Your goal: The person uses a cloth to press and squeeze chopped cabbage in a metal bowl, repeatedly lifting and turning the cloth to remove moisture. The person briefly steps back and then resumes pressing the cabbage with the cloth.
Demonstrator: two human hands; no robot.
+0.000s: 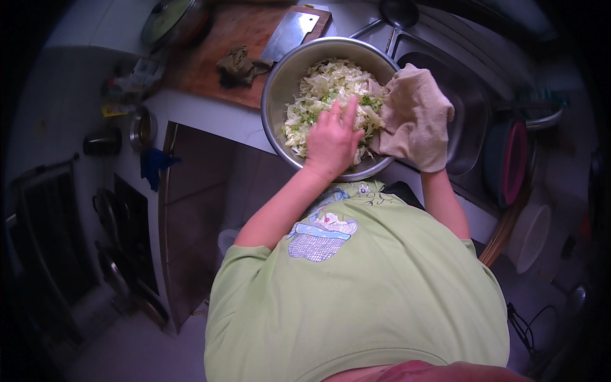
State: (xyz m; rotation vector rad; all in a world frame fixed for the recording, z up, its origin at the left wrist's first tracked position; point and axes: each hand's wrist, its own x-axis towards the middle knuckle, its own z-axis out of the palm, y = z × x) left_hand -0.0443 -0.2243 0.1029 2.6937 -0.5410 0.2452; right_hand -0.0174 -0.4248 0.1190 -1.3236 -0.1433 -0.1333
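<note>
A large stainless steel bowl (273,102) stands before me, filled with shredded cabbage (324,76) mixed with bits of chopped greens. My left hand (332,141) reaches over the bowl's near side, fingers apart and touching the shreds. No clump shows in its grasp, though the fingertips are partly lost among the cabbage. A beige cloth (414,119), perhaps a bag, hangs over the bowl's right rim. It covers my right hand down to the wrist and is held up by it; the fingers are hidden.
Left of the bowl lies a wooden cutting board (200,71) with a cleaver (291,36) and a crumpled dark cloth (241,65). A metal sink (465,119) is at the right, a black ladle (400,13) behind. Basins (513,162) stand farther right.
</note>
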